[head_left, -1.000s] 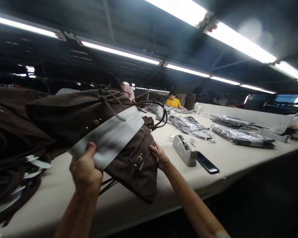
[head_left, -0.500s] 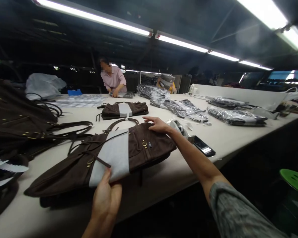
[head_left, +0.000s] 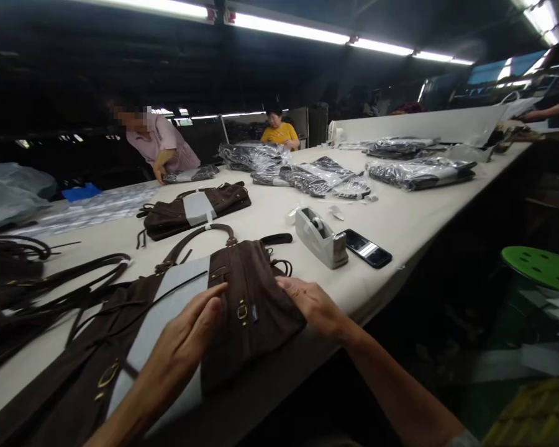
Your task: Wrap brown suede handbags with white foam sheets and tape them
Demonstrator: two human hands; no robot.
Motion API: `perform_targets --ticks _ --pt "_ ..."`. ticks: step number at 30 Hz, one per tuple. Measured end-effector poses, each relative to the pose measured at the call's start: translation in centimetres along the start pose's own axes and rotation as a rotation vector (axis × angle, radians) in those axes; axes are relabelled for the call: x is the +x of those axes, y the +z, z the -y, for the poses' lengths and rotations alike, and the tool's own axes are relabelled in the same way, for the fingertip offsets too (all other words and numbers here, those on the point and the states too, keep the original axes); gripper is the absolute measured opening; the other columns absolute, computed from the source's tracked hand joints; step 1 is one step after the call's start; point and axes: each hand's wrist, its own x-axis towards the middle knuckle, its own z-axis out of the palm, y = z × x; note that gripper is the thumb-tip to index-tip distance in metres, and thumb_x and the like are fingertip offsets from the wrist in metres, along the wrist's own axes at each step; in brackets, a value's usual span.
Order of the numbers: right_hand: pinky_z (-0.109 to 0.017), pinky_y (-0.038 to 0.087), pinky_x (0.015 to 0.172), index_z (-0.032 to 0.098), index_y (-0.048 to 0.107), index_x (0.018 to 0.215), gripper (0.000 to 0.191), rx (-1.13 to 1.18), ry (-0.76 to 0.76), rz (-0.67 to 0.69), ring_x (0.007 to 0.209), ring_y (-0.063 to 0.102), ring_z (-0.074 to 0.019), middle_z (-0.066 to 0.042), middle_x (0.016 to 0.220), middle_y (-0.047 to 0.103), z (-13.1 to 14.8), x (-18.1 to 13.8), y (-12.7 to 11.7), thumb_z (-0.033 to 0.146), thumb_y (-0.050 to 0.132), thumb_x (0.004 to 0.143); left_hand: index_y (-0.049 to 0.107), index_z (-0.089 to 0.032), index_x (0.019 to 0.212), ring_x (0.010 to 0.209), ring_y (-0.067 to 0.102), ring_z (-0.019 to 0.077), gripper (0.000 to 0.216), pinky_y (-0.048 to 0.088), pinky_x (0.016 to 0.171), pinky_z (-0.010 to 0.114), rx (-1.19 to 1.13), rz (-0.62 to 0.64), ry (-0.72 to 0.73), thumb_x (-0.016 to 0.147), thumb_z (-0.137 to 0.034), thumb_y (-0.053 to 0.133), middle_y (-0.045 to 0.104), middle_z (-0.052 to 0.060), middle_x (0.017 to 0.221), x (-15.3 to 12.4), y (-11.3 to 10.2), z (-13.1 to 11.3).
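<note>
Bag [head_left: 233,338] of dark brown fabric lies along the table's [head_left: 270,217] near edge, wrapped in a pale band [head_left: 163,316]; a tiny label [head_left: 254,313] beside its brass buckle [head_left: 242,309] is too small to read. The left hand [head_left: 186,335] is open over the band, fingers nearly straight, gripping nothing. The right hand [head_left: 317,304] is half-curled against the bag's right end; whether it pinches the fabric I cannot tell

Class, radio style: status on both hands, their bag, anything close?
Left hand open over the bag; right hand touching its end. Pale band across bag. Tape dispenser and phone beyond, apart from both hands.
</note>
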Motion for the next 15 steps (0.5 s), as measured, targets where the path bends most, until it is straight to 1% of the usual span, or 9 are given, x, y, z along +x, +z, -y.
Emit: perform_targets --ticks 2,3,5,7,9,10,12,13,15 --pt "-0.043 0.034 0.114 0.023 0.067 0.125 0.046 -0.005 -0.035 0.131 0.127 0.053 -0.0249 -0.004 0.129 0.064 1.0 -0.5 0.9 0.051 0.042 0.099 0.07 -0.021 0.107 0.113 0.061 0.0288 0.061 0.045 0.105 0.039 0.179 0.222 0.067 0.074 -0.071 0.056 0.068 0.009 0.115 2.7 2.9 -1.3" --pt "-0.044 0.03 0.117 0.024 0.064 0.129 0.044 -0.002 -0.046 0.178 0.131 0.049 -0.0245 -0.003 0.133 0.062 1.2 -0.7 1.1 0.049 0.043 0.099 0.068 -0.02 0.108 0.107 0.063 0.0289 0.064 0.048 0.101 0.04 0.262 0.304 0.081 0.077 -0.073 0.048 0.068 0.01 0.112 3.6 4.2 -1.6" --pt "-0.044 0.024 0.12 0.024 0.059 0.135 0.044 0.039 -0.031 0.244 0.138 0.042 -0.0241 -0.002 0.141 0.056 1.1 -1.1 0.8 0.045 0.045 0.099 0.064 -0.019 0.105 0.098 0.064 0.0284 0.06 0.049 0.09 0.041 0.455 0.367 0.102 0.081 -0.07 0.044 0.068 0.01 0.106 4.6 6.3 -2.1" --pt "-0.045 0.024 0.12 0.023 0.059 0.135 0.044 0.11 0.013 0.286 0.139 0.04 -0.024 -0.003 0.143 0.053 0.6 -1.1 -0.1 0.043 0.045 0.099 0.059 -0.019 0.104 0.094 0.063 0.0275 0.052 0.047 0.083 0.038 0.692 0.346 0.122 0.081 -0.065 0.049 0.067 0.009 0.103 4.8 7.7 -2.8" --pt "-0.044 0.03 0.116 0.023 0.066 0.126 0.038 0.116 0.026 0.26 0.135 0.045 -0.0241 -0.004 0.14 0.055 -0.3 -0.9 -1.4 0.039 0.046 0.098 0.056 -0.021 0.101 0.09 0.063 0.0267 0.047 0.043 0.074 0.034 0.899 0.307 0.127 0.082 -0.063 0.05 0.067 0.008 0.1 4.7 8.6 -3.8" --pt "-0.043 0.036 0.112 0.023 0.07 0.12 0.034 0.075 0.03 0.207 0.13 0.049 -0.0243 -0.005 0.137 0.058 -0.7 -0.6 -1.9 0.035 0.049 0.096 0.055 -0.021 0.098 0.087 0.063 0.0264 0.045 0.04 0.069 0.033 0.986 0.302 0.124 0.083 -0.063 0.049 0.067 0.007 0.096 4.6 8.9 -4.3" --pt "-0.038 0.047 0.098 0.022 0.073 0.111 0.027 -0.045 0.061 0.075 0.114 0.058 -0.0236 -0.007 0.125 0.063 -1.6 -0.1 -2.6 0.028 0.057 0.09 0.055 -0.022 0.089 0.081 0.062 0.0259 0.043 0.034 0.063 0.031 1.126 0.317 0.116 0.085 -0.064 0.046 0.067 0.006 0.086 4.6 9.3 -5.3" --pt "-0.036 0.05 0.09 0.021 0.074 0.109 0.026 -0.093 0.081 0.031 0.105 0.061 -0.0221 -0.008 0.117 0.065 -2.1 0.3 -2.6 0.024 0.06 0.087 0.055 -0.022 0.084 0.078 0.062 0.0259 0.044 0.032 0.062 0.031 1.179 0.337 0.114 0.086 -0.064 0.044 0.066 0.005 0.081 4.7 9.5 -5.7" --pt "-0.032 0.05 0.081 0.021 0.075 0.104 0.025 -0.129 0.086 0.022 0.088 0.062 -0.0182 -0.006 0.102 0.066 -2.8 0.8 -2.3 0.019 0.059 0.085 0.055 -0.022 0.076 0.075 0.061 0.026 0.047 0.029 0.06 0.031 1.255 0.393 0.11 0.086 -0.066 0.041 0.065 0.006 0.073 5.0 9.8 -6.2"
